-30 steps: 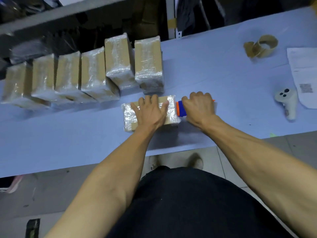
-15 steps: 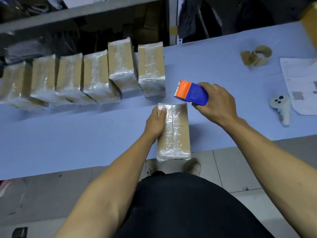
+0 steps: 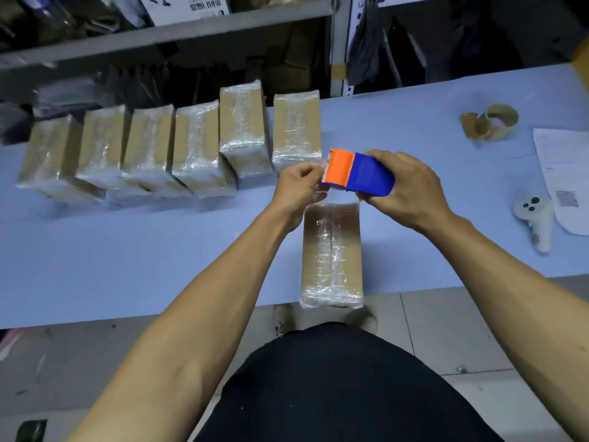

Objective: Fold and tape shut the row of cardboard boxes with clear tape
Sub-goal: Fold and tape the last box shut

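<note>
Bench: long pale-blue bench (image 3: 127, 250).
Floor: grey tiled floor (image 3: 446, 330).
Rear: grey metal shelving (image 3: 178, 27), dim, cluttered.

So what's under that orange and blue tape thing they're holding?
Below the tape dispenser lies a taped cardboard box on the blue table; the hands cover the box's far end.

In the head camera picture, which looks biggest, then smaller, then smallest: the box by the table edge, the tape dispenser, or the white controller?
1. box by the table edge
2. tape dispenser
3. white controller

The dispenser is lifted nearer the camera, so its lead over the controller is unsure.
</note>
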Available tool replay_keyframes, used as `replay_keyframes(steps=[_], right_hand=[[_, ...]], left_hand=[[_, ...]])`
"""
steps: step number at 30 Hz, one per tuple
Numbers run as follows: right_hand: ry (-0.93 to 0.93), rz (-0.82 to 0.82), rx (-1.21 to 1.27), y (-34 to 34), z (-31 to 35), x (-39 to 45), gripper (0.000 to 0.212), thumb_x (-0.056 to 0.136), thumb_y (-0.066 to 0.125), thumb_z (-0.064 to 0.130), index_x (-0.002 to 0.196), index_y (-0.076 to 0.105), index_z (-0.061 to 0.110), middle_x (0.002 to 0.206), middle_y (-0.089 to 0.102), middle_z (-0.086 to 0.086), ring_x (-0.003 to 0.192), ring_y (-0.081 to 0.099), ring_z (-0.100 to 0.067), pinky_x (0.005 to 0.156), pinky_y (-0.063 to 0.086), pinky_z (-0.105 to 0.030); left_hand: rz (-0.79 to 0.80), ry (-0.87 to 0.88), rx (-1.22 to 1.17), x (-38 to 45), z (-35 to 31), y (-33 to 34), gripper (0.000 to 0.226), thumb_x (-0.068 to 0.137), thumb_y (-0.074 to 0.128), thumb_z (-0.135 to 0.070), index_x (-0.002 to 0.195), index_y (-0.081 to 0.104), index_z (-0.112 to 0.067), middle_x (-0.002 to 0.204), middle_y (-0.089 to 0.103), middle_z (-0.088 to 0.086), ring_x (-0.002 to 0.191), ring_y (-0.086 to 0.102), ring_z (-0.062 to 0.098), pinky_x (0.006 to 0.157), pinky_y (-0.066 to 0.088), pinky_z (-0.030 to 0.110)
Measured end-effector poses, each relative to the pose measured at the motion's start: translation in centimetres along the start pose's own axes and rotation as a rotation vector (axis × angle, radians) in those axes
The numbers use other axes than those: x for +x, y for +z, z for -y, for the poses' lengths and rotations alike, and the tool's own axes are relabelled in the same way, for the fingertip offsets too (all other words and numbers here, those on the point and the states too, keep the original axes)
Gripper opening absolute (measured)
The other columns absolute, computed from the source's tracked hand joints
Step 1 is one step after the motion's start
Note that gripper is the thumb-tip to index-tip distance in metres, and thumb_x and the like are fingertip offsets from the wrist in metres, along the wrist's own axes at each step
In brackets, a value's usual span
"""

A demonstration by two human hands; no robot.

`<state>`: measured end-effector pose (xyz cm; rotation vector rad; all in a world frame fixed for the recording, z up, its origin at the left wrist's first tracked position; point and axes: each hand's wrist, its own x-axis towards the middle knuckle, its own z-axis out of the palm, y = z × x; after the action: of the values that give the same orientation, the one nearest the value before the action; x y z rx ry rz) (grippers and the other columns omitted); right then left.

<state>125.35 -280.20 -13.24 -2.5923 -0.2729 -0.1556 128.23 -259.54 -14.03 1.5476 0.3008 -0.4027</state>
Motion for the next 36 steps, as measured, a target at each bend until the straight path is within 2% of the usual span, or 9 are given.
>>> replay_keyframes(steps=[6,9,13,18,23,25,27,31,36], right_hand=[[-0.018,0.100,-0.066,0.2,0.4,0.2,0.059,0.075,0.075,0.043,0.128,0.053,0.031,0.095,0.059,-0.001,0.087,0.056,-0.025,0.069,0.044,-0.031],[0.019,0.136,-0.114,-0.7,-1.3,-0.8,0.058,0.075,0.074,0.044,0.128,0.052,0.034,0.094,0.060,0.000,0.090,0.057,-0.025,0.069,0.044,-0.032],[0.065,0.194,-0.154,-0.9,-3.2,-2.2,0.055,0.076,0.074,0.042,0.126,0.053,0.034,0.096,0.060,0.001,0.091,0.058,-0.025,0.067,0.040,-0.030],[0.127,0.230,-0.118,0.9,-3.7,-3.0,0.061,0.076,0.076,0.041,0.131,0.053,0.030,0.101,0.061,-0.002,0.094,0.058,-0.027,0.069,0.036,-0.028],[0.171,0.218,-0.069,1.6,-4.2,-3.7,0.065,0.074,0.078,0.039,0.132,0.052,0.027,0.104,0.064,-0.005,0.094,0.060,-0.029,0.070,0.038,-0.028],[0.178,0.219,-0.063,2.0,-4.0,-3.9,0.065,0.074,0.078,0.040,0.133,0.052,0.027,0.104,0.063,-0.005,0.094,0.060,-0.028,0.070,0.039,-0.028],[0.192,0.207,-0.060,2.2,-3.9,-3.9,0.065,0.075,0.077,0.041,0.133,0.052,0.028,0.103,0.063,-0.004,0.094,0.059,-0.028,0.070,0.041,-0.029],[0.183,0.211,-0.056,2.0,-4.0,-3.8,0.063,0.075,0.076,0.043,0.132,0.052,0.030,0.101,0.062,-0.002,0.092,0.059,-0.027,0.069,0.038,-0.027],[0.217,0.279,-0.052,0.1,-7.4,-5.8,0.061,0.075,0.075,0.042,0.130,0.050,0.035,0.097,0.060,0.002,0.091,0.057,-0.023,0.068,0.040,-0.029]], left_hand=[[-0.125,0.051,0.132,0.2,0.9,-0.2,0.027,0.101,0.057,-0.012,0.076,0.067,-0.014,0.076,0.064,0.008,0.068,0.057,0.015,0.056,0.051,0.020],[-0.268,-0.044,0.015,0.3,2.2,-2.2,0.024,0.099,0.062,-0.014,0.075,0.066,-0.014,0.072,0.061,0.004,0.060,0.054,0.012,0.051,0.050,0.021],[-0.304,-0.079,0.160,0.5,4.6,-4.8,0.021,0.098,0.063,-0.016,0.078,0.070,-0.015,0.076,0.066,0.000,0.067,0.058,0.010,0.056,0.054,0.022],[-0.366,-0.137,0.151,0.9,8.0,-2.1,0.023,0.097,0.064,-0.017,0.075,0.070,-0.015,0.072,0.065,0.000,0.071,0.057,0.018,0.077,0.056,0.038],[-0.301,-0.480,-0.209,1.7,8.3,-0.9,0.033,0.088,0.076,-0.027,0.070,0.053,-0.014,0.055,0.053,0.002,0.040,0.043,0.015,0.042,0.038,0.018],[-0.321,-0.432,-0.046,2.1,8.1,-1.6,0.035,0.094,0.067,-0.031,0.070,0.046,-0.016,0.072,0.058,0.008,0.055,0.049,0.020,0.052,0.037,0.022],[-0.274,-0.346,0.066,2.1,7.4,-1.5,0.040,0.098,0.053,-0.053,0.076,0.057,-0.020,0.088,0.068,0.000,0.075,0.061,0.019,0.064,0.040,0.026],[-0.077,-0.170,0.237,1.4,7.4,0.7,0.055,0.080,0.062,-0.067,0.098,0.074,-0.016,0.101,0.077,0.005,0.097,0.073,0.025,0.090,0.058,0.045],[-0.073,-0.135,0.227,1.7,8.3,0.0,0.039,0.085,0.068,-0.056,0.088,0.075,-0.018,0.092,0.079,0.003,0.089,0.075,0.023,0.091,0.059,0.050]])
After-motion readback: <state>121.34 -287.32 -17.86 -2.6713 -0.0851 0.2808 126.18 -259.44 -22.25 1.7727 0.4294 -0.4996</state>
